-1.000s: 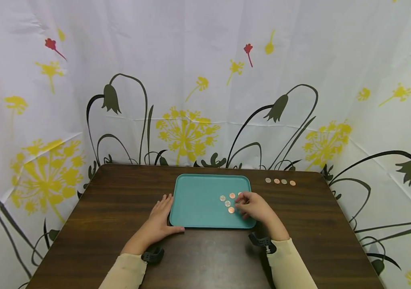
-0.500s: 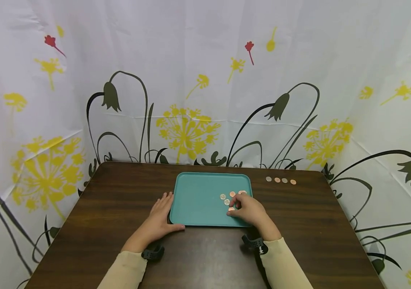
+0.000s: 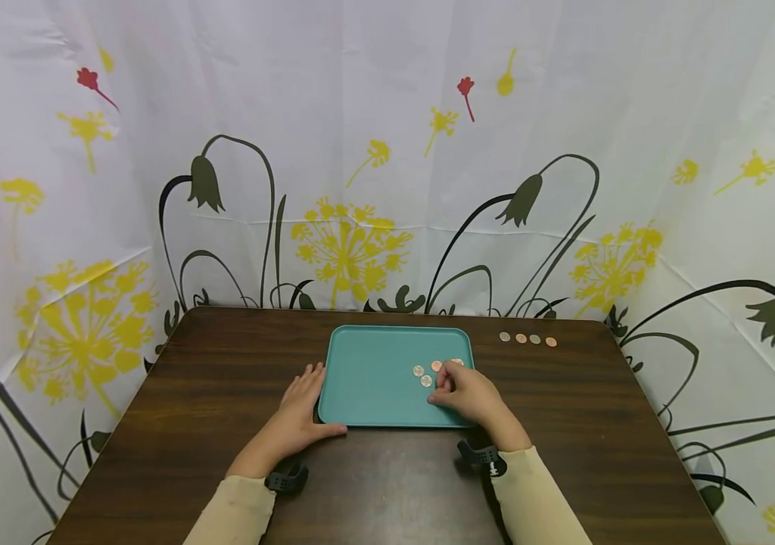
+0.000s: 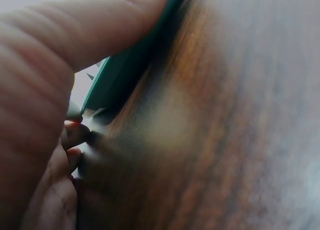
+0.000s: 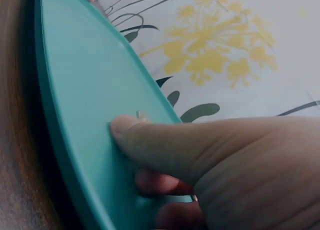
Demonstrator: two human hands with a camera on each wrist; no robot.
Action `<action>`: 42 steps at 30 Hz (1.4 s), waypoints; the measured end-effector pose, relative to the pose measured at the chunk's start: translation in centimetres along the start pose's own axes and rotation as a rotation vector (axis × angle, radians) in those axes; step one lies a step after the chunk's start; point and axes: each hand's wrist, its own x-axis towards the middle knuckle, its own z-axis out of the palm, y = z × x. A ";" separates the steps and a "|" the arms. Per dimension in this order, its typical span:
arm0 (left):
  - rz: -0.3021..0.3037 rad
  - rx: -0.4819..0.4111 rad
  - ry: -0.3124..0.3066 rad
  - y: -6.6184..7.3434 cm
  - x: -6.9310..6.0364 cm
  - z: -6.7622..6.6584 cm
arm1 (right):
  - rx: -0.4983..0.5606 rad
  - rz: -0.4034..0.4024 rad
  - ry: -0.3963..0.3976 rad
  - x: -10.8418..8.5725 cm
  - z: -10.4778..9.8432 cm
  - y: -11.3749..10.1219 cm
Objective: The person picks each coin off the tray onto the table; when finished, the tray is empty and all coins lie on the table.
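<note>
A teal tray (image 3: pixel 367 378) lies on the table with several coins on its right part. My left hand (image 3: pixel 300 412) rests flat at the tray's near left corner, thumb along the front edge and fingers beside the left side. Over the tray's right half, my right hand (image 3: pixel 474 393) has its thumb and fingers curled down on a copper coin, which they now hide. Just left of those fingertips lie two silver coins, the upper silver coin (image 3: pixel 418 371) and the lower silver coin (image 3: pixel 426 381). Another copper coin (image 3: pixel 437 365) sits above them. More coins (image 3: pixel 457 361) are partly covered by the right hand.
Beyond the tray's right side, a row of alternating silver and copper coins (image 3: pixel 521 338) lies on the dark wooden table (image 3: pixel 387 484). A white flowered curtain (image 3: pixel 387 151) hangs behind the table's back edge.
My right hand has moved left and slightly nearer, from the tray's right side onto the lower copper coin, which its fingers now cover. The left hand has stayed in place.
</note>
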 end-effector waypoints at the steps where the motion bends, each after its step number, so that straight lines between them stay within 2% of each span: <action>1: 0.002 0.001 0.002 0.0 0.0 0.0 | 0.003 -0.007 0.005 0.0 0.0 0.0; 4: 0.006 0.002 0.006 0.0 0.0 0.0 | 0.021 -0.042 0.021 0.0 -0.1 0.1; 8: 0.003 0.006 0.002 -0.1 0.0 0.0 | 0.090 -0.049 0.026 0.0 -0.2 0.5; 12: -0.001 0.005 -0.004 -0.3 0.1 0.1 | 0.223 -0.011 0.023 0.1 -0.5 0.9; 15: -0.002 0.001 -0.004 -0.4 0.1 0.2 | 0.329 0.003 0.065 0.3 -1.1 1.2; 18: -0.003 -0.004 -0.003 -0.4 0.1 0.1 | 0.355 -0.005 0.153 0.5 -1.8 1.6; 24: -0.006 0.003 -0.004 -0.3 0.0 0.0 | 0.289 -0.019 0.380 0.1 -3.6 3.5; 30: 0.003 -0.004 -0.008 -0.1 0.0 0.1 | 0.244 0.079 0.633 -0.9 -5.4 6.6; 33: 0.003 -0.005 -0.008 -0.1 0.0 0.1 | 0.221 0.143 0.701 -1.4 -5.6 7.8; 36: 0.003 -0.007 -0.004 -0.2 0.0 0.1 | 0.184 0.197 0.690 -1.5 -5.5 8.4; 42: 0.004 -0.006 -0.004 -0.5 0.0 0.1 | 0.093 0.223 0.582 -1.2 -5.2 8.6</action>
